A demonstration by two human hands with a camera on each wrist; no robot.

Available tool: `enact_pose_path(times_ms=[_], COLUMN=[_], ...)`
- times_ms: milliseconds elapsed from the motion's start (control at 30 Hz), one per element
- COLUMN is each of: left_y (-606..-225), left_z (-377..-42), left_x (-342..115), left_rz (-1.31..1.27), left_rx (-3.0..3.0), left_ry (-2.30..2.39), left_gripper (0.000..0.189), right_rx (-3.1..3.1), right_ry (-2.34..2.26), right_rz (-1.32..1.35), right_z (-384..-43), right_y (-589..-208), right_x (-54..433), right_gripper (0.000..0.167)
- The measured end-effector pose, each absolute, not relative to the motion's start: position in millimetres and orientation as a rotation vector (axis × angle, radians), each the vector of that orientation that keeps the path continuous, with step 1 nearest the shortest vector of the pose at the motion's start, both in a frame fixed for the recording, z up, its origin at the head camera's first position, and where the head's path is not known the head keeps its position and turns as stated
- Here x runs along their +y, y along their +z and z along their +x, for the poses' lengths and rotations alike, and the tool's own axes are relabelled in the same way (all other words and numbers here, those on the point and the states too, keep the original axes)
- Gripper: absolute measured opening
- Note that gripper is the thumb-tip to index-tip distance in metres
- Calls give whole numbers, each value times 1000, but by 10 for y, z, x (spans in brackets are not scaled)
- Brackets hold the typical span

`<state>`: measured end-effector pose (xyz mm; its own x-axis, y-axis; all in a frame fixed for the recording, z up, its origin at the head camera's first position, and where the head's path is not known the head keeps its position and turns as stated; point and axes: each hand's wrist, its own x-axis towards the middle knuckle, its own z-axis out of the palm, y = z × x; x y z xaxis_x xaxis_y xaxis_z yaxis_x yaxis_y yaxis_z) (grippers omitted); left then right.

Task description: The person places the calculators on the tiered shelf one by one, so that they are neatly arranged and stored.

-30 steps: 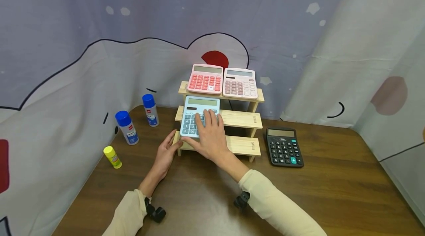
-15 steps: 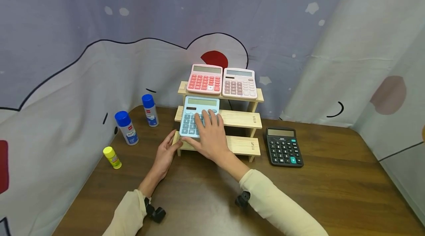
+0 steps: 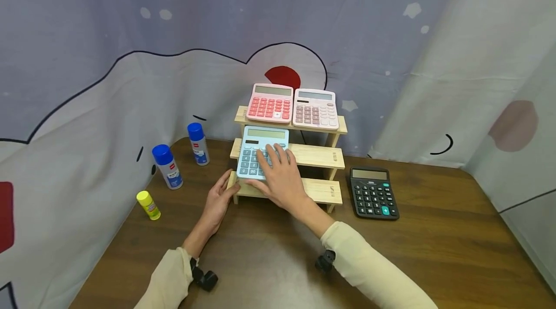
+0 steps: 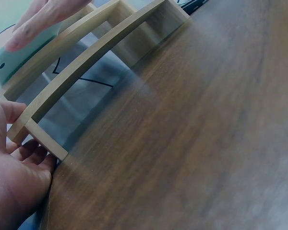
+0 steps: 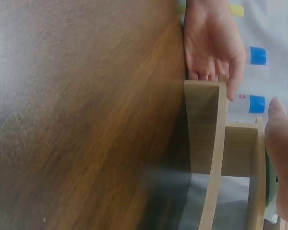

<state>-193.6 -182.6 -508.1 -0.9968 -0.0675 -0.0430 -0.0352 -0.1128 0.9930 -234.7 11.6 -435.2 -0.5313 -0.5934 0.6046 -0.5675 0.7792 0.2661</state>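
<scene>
A light blue calculator (image 3: 249, 155) leans on the left part of the middle step of a three-tier wooden display stand (image 3: 317, 156). My right hand (image 3: 284, 179) lies over its lower right part with fingers spread and fairly straight, the thumb by its lower edge. Some of the keys are hidden under that hand. At the left end of the bottom step, my left hand (image 3: 216, 203) grips the stand. The left wrist view shows the left thumb on top of the board and the fingers curled behind the end leg.
Pink (image 3: 270, 102) and white calculators (image 3: 315, 108) stand side by side on the top step. A black calculator (image 3: 373, 193) lies right of the stand. Two blue-capped bottles (image 3: 168, 166) and a yellow glue stick (image 3: 148, 205) stand at left. A patterned curtain (image 3: 130, 106) hangs behind.
My right hand has shifted slightly to the right, its thumb drawing away from the calculator's lower left corner. The left hand and the stand have stayed put.
</scene>
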Motion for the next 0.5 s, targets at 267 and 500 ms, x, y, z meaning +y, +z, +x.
enact_pose_path(times_ms=[267, 500], left_y=[-5075, -5074], left_z=[-1938, -1925], left_x=[-1827, -1832], left_rz=[140, 129], left_rx=[-2071, -2075], left_ry=[-2330, -2324], left_gripper=[71, 71], right_rx=[-2261, -2297], right_ry=[-8, -49], right_rz=[862, 835], right_z=[-2340, -2330], right_y=[-4389, -4401], right_x=[87, 69], right_gripper=[80, 82])
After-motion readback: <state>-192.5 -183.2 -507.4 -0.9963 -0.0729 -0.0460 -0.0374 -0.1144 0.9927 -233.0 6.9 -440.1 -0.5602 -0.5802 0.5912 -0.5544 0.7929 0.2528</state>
